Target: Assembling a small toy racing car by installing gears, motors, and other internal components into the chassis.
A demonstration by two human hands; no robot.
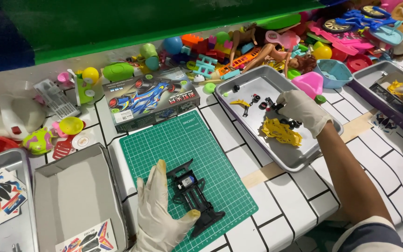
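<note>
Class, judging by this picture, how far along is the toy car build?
Done: a motor sits in the black plastic chassis on the green cutting mat. In hand: the left hand steadies the chassis while the right hand picks among small black parts in the metal tray. Left: the yellow plastic frame lies unfitted there.

Black chassis [193, 193] on green gridded mat [183, 154] — yellow parts [281, 131] in silver tray [285, 156] — white-gloved hands [162, 210]
</note>
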